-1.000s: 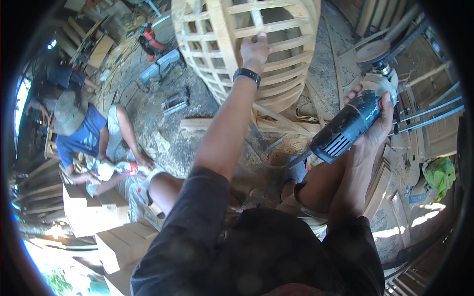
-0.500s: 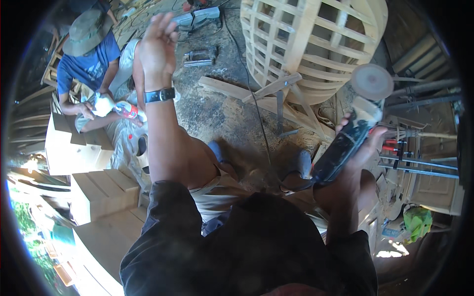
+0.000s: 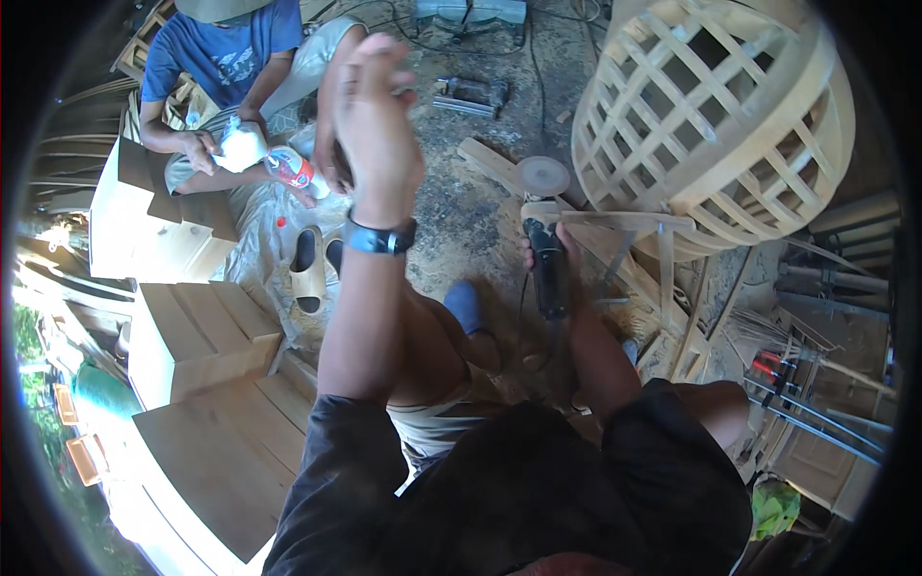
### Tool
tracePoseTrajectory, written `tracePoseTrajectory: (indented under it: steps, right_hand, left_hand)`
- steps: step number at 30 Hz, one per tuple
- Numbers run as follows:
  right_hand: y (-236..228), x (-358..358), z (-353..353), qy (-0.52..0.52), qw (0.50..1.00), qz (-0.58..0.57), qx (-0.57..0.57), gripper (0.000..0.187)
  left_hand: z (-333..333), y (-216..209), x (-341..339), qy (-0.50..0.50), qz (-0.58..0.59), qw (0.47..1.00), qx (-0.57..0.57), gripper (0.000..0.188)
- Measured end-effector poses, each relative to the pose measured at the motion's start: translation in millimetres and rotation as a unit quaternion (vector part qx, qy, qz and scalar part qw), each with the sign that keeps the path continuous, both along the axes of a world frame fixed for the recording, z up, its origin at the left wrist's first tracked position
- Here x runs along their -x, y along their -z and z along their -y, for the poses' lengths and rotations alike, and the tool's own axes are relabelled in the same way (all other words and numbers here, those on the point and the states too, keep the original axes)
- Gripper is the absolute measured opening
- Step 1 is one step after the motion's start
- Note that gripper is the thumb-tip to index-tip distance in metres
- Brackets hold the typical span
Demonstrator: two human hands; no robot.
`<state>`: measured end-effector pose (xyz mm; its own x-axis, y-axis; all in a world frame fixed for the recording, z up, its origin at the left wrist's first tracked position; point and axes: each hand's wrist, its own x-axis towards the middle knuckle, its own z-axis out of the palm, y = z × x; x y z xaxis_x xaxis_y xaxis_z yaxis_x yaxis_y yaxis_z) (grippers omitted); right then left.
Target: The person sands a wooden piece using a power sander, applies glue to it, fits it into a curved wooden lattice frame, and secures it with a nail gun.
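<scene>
My left hand (image 3: 379,144), a dark watch (image 3: 379,238) on its wrist, is raised at upper left of centre. Its fingers are loosely bent and partly blurred, with nothing in them. Low at centre, my right hand (image 3: 567,252) is wrapped round the dark body of an angle grinder (image 3: 549,274). The grinder's round, pale disc (image 3: 544,177) points away from me. I cannot tell whether it spins. Beyond it to the right stands a large curved wooden lattice frame (image 3: 768,125). The disc looks apart from the lattice, near wooden strips on the floor.
A person in a blue shirt (image 3: 226,58) sits at far left, holding a white bundle (image 3: 242,144) by a red-labelled bottle (image 3: 291,168). Wooden box-like pieces (image 3: 206,331) line the left. Clamps (image 3: 816,418) lie at right. A cord (image 3: 540,91) crosses the dusty floor.
My right hand has brought the grinder left and forward, from the right side to the centre. My left hand stays raised, its fingers more bent. The whole view has shifted and turned.
</scene>
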<state>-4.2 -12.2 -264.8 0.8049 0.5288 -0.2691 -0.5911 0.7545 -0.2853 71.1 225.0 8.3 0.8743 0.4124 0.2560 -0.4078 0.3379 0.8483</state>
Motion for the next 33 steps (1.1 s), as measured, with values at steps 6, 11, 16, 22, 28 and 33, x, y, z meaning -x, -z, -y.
tracePoseTrajectory:
  steps: [6, 11, 16, 22, 28, 33]
  right_hand:
    - [102.1, -43.8, -41.9, 0.007, 0.975, 0.163, 0.152, 0.053]
    - [158.8, -71.8, -65.8, 0.015, 0.886, 0.242, 0.396, 0.051]
    - [204.4, -83.6, -75.3, -0.068, 0.647, 0.298, 0.698, 0.050]
    - [220.6, -73.1, -59.0, -0.114, 0.479, 0.311, 0.813, 0.049]
    - [202.7, -32.6, -40.0, -0.123, 0.446, 0.273, 0.843, 0.048]
    - [173.8, 14.8, -23.1, 0.055, 0.451, 0.214, 0.865, 0.034]
  left_hand:
    - [54.4, -7.4, 37.1, 0.244, 0.042, 0.929, -0.273, 0.019]
    - [83.2, 8.4, 49.5, 0.291, 0.128, 0.848, -0.423, 0.013]
    - [95.3, 22.2, 44.6, 0.278, 0.142, 0.845, -0.434, 0.018]
    - [102.0, 19.3, 30.5, 0.287, 0.093, 0.811, -0.502, 0.012]
    - [90.5, -1.4, -4.6, 0.231, 0.008, 0.828, -0.511, 0.022]
    - [129.6, -8.2, 7.1, 0.229, -0.009, 0.835, -0.500, 0.023]
